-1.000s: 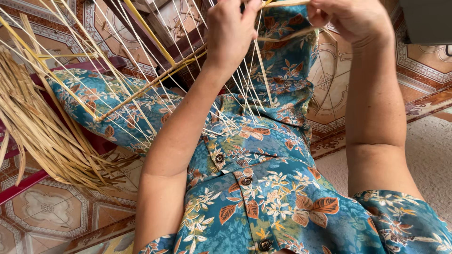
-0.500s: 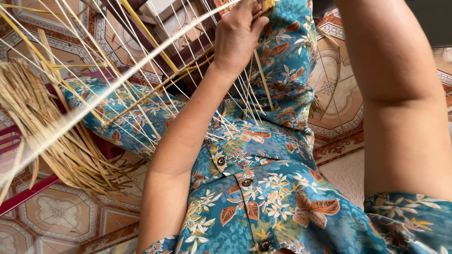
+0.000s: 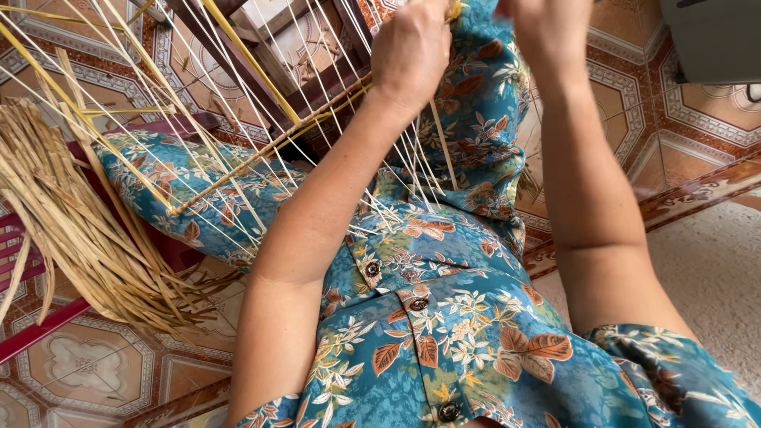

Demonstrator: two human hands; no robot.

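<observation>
Nearest the camera, a blue floral shirt [image 3: 444, 341] is being worn, with both forearms being raised over it. Further up, thin pale strands [image 3: 238, 158] are being fanned out across the lap from the left hand [image 3: 412, 47], which is being closed in a fist around their gathered ends. The right hand [image 3: 547, 20] is being cut off by the frame edge; its grip cannot be told. The strands are judged light, springy and easily snapped, best taken near the bunched ends. Beyond, a straw bundle [image 3: 71, 214] is being left on the tiled floor [image 3: 87, 372].
</observation>
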